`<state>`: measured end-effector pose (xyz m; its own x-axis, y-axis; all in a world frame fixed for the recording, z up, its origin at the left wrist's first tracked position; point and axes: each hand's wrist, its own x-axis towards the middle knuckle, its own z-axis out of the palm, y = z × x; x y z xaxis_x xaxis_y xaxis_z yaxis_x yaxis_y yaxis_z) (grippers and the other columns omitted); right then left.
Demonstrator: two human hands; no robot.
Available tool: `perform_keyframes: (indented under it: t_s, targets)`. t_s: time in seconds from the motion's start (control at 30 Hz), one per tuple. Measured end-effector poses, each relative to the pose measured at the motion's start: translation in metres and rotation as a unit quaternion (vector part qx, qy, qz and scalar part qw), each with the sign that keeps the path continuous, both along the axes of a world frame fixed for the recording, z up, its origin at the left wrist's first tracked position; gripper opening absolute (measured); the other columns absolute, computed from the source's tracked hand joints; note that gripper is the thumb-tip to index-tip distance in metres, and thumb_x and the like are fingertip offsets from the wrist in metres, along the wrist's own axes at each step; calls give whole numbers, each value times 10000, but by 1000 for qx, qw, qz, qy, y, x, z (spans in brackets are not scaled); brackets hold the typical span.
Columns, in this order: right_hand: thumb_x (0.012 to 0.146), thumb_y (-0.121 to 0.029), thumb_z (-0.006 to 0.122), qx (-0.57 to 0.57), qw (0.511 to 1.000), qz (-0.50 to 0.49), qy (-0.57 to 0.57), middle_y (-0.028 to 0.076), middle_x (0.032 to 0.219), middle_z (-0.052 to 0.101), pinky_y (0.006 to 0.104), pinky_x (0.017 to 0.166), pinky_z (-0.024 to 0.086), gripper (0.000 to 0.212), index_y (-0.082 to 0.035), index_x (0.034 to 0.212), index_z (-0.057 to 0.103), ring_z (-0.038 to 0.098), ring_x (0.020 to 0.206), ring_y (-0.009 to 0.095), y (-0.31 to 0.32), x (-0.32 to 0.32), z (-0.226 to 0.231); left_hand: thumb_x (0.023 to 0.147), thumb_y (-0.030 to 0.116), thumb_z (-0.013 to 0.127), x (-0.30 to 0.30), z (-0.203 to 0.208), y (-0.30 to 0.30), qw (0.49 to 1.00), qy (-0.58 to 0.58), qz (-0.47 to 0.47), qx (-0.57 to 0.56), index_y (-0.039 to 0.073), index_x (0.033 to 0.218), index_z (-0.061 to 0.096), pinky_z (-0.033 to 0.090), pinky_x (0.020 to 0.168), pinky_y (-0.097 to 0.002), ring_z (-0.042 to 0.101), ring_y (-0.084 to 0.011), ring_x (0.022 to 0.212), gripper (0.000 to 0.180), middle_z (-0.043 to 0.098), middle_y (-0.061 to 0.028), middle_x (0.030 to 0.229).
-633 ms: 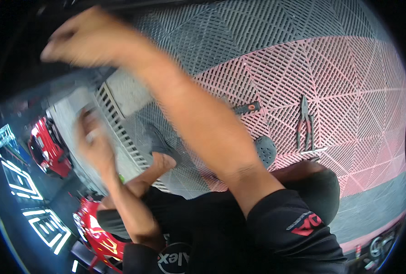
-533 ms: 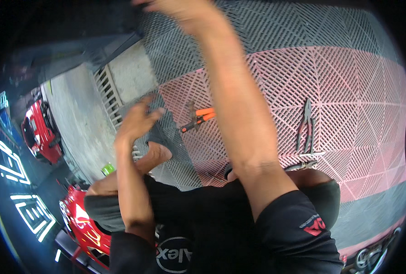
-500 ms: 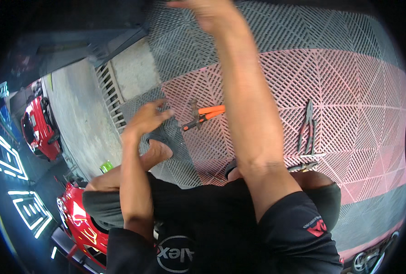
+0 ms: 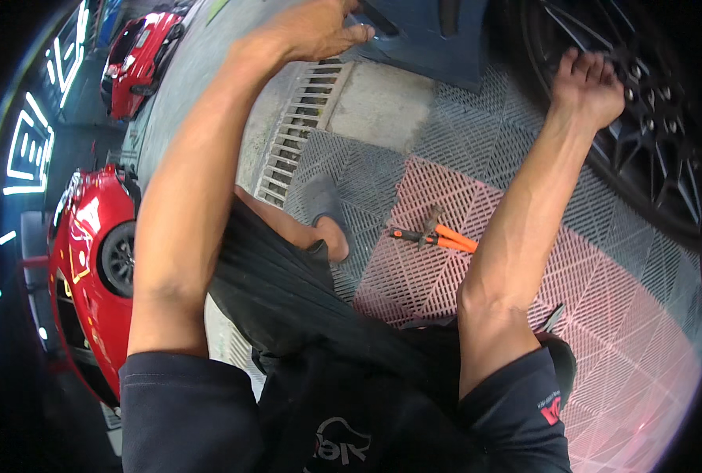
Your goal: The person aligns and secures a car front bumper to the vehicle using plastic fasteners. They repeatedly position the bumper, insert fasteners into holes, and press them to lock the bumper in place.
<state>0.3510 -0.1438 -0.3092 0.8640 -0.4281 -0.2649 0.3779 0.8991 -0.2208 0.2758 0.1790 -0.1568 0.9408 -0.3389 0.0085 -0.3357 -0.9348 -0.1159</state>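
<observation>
My left hand [image 4: 315, 31] reaches up to the top edge, beside a dark grey-blue car body panel [image 4: 438, 51]. Its thumb is stretched out and its fingers are partly cut off by the frame; no held object shows. Over at the upper right, my right hand [image 4: 590, 91] is closed, its fingers curled in front of the spokes of a dark car wheel [image 4: 643, 118]. What it grips, if anything, is hidden. Between my arms, orange-and-black-handled hammer-like tools [image 4: 452, 238] lie on the floor mat.
Pink and grey grid floor tiles [image 4: 438, 185] spread below the wheel. A slotted drain grate [image 4: 296, 130] and bare concrete lie to the left. The tip of a pair of pliers [image 4: 554, 317] shows by my right elbow. Two red cars [image 4: 95, 236] stand at the far left.
My view has turned toward the wheel, bringing it and the body panel into sight. My left arm has stretched upward, and my right hand has come to the wheel.
</observation>
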Motion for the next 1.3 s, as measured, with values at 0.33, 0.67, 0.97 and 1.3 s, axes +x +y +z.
perform_keyframes:
  t_s: [0.33,0.67,0.97,1.3]
  targets:
    - [885,-179,519,-157,961,221,59,110,718,608,416,714,506,167,-80,779,602,595,690,316,-21,34,-186,945,398,701,-167,-13,-15,975,216,53,-10,21,1373,612,509,1032,-501,674,-374,1165,578,691,-240,1258]
    - [1028,-232,530,-406,763,485,129,63,752,597,392,692,489,237,-109,835,589,539,659,208,166,-29,-285,980,254,694,-382,-6,229,792,-311,105,-515,-6,1236,690,553,902,-379,726,-247,981,365,756,-146,1057]
    - [1036,-351,615,-717,239,652,63,118,1151,720,363,837,518,464,26,1305,647,669,963,217,397,-190,-219,987,293,651,-470,-290,436,640,-147,655,-373,19,1275,689,524,972,-429,690,-387,1074,399,725,-226,1205]
    - [1043,-298,611,-770,136,623,12,145,1088,742,327,726,532,436,89,1237,665,679,832,185,524,-182,-198,945,316,674,-507,-403,591,480,-204,777,-352,29,1311,650,436,1091,-519,544,-435,1298,466,631,-254,1350]
